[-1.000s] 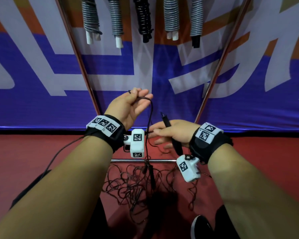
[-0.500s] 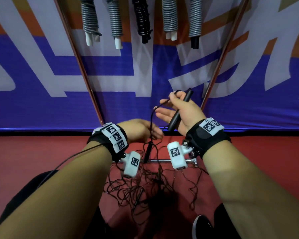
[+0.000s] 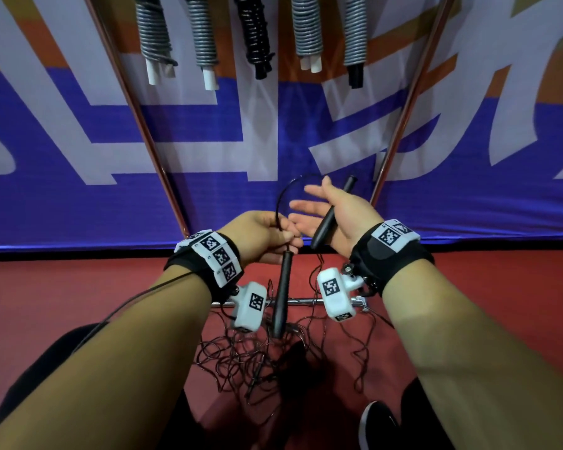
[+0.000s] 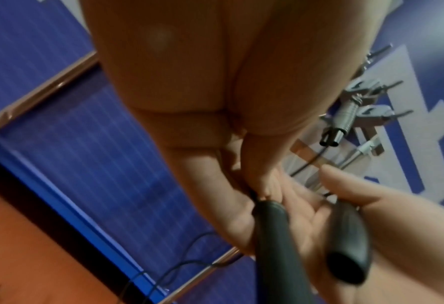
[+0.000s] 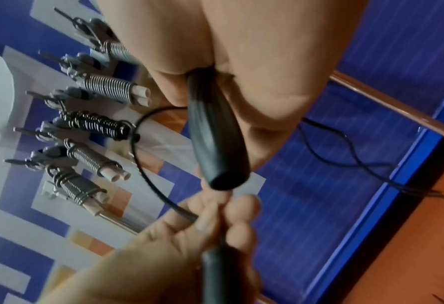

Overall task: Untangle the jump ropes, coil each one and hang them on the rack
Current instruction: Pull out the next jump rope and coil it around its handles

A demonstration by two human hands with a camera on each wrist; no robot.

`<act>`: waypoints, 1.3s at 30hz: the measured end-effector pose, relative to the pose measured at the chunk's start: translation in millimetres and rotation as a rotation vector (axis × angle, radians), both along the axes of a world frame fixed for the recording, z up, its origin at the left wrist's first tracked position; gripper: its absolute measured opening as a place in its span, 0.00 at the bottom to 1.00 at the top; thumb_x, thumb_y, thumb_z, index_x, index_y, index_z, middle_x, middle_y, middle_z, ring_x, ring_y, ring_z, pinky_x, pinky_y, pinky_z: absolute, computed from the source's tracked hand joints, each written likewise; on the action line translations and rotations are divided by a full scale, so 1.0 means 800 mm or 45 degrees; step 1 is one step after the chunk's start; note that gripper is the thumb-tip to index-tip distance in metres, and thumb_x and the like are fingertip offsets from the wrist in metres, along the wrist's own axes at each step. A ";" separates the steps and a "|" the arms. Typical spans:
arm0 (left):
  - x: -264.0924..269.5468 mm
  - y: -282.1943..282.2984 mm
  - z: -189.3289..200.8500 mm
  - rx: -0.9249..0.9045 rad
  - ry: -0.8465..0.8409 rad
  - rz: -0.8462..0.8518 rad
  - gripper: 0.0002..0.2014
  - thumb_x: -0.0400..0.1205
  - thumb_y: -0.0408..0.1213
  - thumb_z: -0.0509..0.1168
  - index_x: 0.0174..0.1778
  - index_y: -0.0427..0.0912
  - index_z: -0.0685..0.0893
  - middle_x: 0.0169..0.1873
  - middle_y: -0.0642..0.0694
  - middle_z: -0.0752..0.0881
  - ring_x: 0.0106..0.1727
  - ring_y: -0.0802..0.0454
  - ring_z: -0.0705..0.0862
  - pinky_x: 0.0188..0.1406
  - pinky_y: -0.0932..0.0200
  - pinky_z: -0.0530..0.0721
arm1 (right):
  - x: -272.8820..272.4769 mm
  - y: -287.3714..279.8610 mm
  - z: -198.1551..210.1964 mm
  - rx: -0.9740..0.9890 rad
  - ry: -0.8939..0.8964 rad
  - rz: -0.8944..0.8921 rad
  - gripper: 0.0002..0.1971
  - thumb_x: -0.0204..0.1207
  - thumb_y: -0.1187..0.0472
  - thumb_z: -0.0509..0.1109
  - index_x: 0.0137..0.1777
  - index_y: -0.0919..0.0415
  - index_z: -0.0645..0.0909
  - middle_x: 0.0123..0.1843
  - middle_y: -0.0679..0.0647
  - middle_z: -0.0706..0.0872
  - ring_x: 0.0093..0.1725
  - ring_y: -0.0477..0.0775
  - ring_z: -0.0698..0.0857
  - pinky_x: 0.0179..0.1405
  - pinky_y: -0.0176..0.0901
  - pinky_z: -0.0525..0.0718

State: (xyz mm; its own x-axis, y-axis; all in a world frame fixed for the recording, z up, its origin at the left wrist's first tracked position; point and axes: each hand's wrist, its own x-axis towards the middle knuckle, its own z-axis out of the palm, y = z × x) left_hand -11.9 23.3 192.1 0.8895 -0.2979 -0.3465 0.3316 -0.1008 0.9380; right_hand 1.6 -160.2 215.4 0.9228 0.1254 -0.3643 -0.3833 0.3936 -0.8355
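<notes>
Fingers [image 3: 286, 237] of the left hand [image 3: 257, 235] pinch the rope [image 3: 278, 203] above a hanging handle [image 3: 281, 293]. The right hand [image 3: 342, 216] holds the other handle [image 3: 327, 219] with its thumb, fingers straight. More rope lies tangled on the floor [image 3: 78, 287].

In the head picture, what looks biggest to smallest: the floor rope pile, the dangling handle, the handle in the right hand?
1. Rope pile, by far the biggest.
2. Dangling handle and right-hand handle: they look about the same, so no ranking.
</notes>
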 end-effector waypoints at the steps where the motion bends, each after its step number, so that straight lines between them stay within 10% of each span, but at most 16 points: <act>1: 0.002 0.000 0.001 -0.056 0.012 0.048 0.07 0.90 0.26 0.64 0.51 0.41 0.85 0.46 0.38 0.93 0.42 0.51 0.92 0.41 0.57 0.94 | 0.000 0.002 -0.001 -0.034 0.037 0.009 0.25 0.94 0.43 0.63 0.76 0.64 0.79 0.60 0.68 0.94 0.53 0.67 0.97 0.49 0.60 0.96; 7: 0.014 0.008 0.008 -0.287 0.108 0.357 0.07 0.90 0.24 0.65 0.52 0.36 0.87 0.44 0.38 0.92 0.43 0.50 0.93 0.44 0.56 0.95 | -0.013 0.000 -0.013 -0.507 0.236 0.496 0.24 0.88 0.44 0.73 0.74 0.61 0.84 0.71 0.64 0.90 0.57 0.69 0.95 0.64 0.75 0.89; 10: 0.019 0.012 0.005 -0.408 0.133 0.460 0.04 0.88 0.24 0.66 0.51 0.32 0.86 0.45 0.35 0.91 0.43 0.47 0.93 0.49 0.51 0.95 | -0.027 0.012 -0.015 -0.481 0.159 0.664 0.21 0.89 0.48 0.73 0.71 0.64 0.83 0.58 0.63 0.95 0.57 0.71 0.95 0.66 0.75 0.87; 13: 0.020 0.012 0.008 -0.403 0.158 0.517 0.06 0.87 0.31 0.71 0.52 0.29 0.86 0.41 0.37 0.90 0.43 0.45 0.93 0.49 0.50 0.95 | -0.030 0.025 -0.024 -0.486 0.084 0.610 0.13 0.88 0.56 0.76 0.61 0.66 0.85 0.39 0.57 0.89 0.38 0.60 0.91 0.47 0.64 0.92; 18: 0.013 0.025 0.021 0.613 0.022 0.323 0.34 0.89 0.65 0.60 0.42 0.34 0.90 0.35 0.42 0.93 0.42 0.41 0.93 0.46 0.50 0.89 | -0.029 0.026 -0.029 -0.553 0.008 0.639 0.13 0.83 0.53 0.82 0.45 0.58 0.82 0.32 0.54 0.79 0.31 0.55 0.82 0.38 0.53 0.87; 22: 0.012 0.035 0.025 1.211 -0.377 0.453 0.24 0.91 0.53 0.56 0.41 0.37 0.82 0.40 0.39 0.84 0.51 0.34 0.86 0.48 0.51 0.74 | -0.031 0.024 -0.032 -0.576 0.015 0.676 0.15 0.77 0.53 0.87 0.46 0.59 0.83 0.33 0.56 0.79 0.30 0.56 0.81 0.37 0.52 0.85; 24: 0.014 0.037 0.026 0.991 -0.564 0.337 0.08 0.85 0.35 0.62 0.56 0.43 0.85 0.50 0.43 0.87 0.48 0.44 0.85 0.45 0.56 0.79 | -0.031 0.026 -0.031 -0.595 0.012 0.653 0.16 0.75 0.54 0.88 0.50 0.60 0.85 0.33 0.56 0.81 0.30 0.56 0.82 0.37 0.51 0.86; 27: 0.009 0.035 0.024 0.639 -0.684 -0.207 0.39 0.74 0.15 0.64 0.74 0.60 0.83 0.66 0.60 0.87 0.62 0.69 0.83 0.50 0.75 0.81 | -0.028 0.027 -0.030 -0.606 0.003 0.627 0.18 0.74 0.55 0.89 0.55 0.62 0.87 0.35 0.57 0.83 0.31 0.56 0.85 0.37 0.51 0.87; 32: 0.005 0.026 0.019 0.531 -0.767 -0.196 0.21 0.80 0.22 0.70 0.57 0.53 0.92 0.52 0.56 0.93 0.56 0.58 0.91 0.64 0.59 0.87 | -0.029 0.026 -0.023 -0.606 0.055 0.731 0.15 0.72 0.56 0.89 0.43 0.64 0.88 0.35 0.58 0.85 0.33 0.56 0.86 0.42 0.54 0.89; 35: 0.003 0.020 0.021 0.554 -0.753 -0.132 0.18 0.82 0.25 0.65 0.53 0.55 0.90 0.46 0.51 0.93 0.51 0.47 0.91 0.59 0.47 0.90 | -0.031 0.026 -0.014 -0.539 0.039 0.700 0.12 0.77 0.58 0.86 0.46 0.64 0.88 0.37 0.58 0.87 0.32 0.54 0.87 0.36 0.50 0.89; 39: 0.006 0.010 0.023 0.559 -0.717 0.107 0.14 0.85 0.31 0.62 0.48 0.55 0.88 0.40 0.51 0.92 0.39 0.55 0.88 0.46 0.55 0.88 | -0.030 0.026 -0.011 -0.609 -0.023 0.608 0.22 0.76 0.55 0.86 0.62 0.69 0.87 0.48 0.65 0.90 0.36 0.56 0.92 0.39 0.52 0.91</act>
State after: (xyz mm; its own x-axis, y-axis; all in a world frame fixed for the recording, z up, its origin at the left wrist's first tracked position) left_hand -7.5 31.4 210.8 0.9822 -0.1592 0.0997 -0.1676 -0.5032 0.8478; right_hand -22.4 -139.3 207.0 0.8127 0.3495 -0.4662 -0.4077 -0.2305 -0.8835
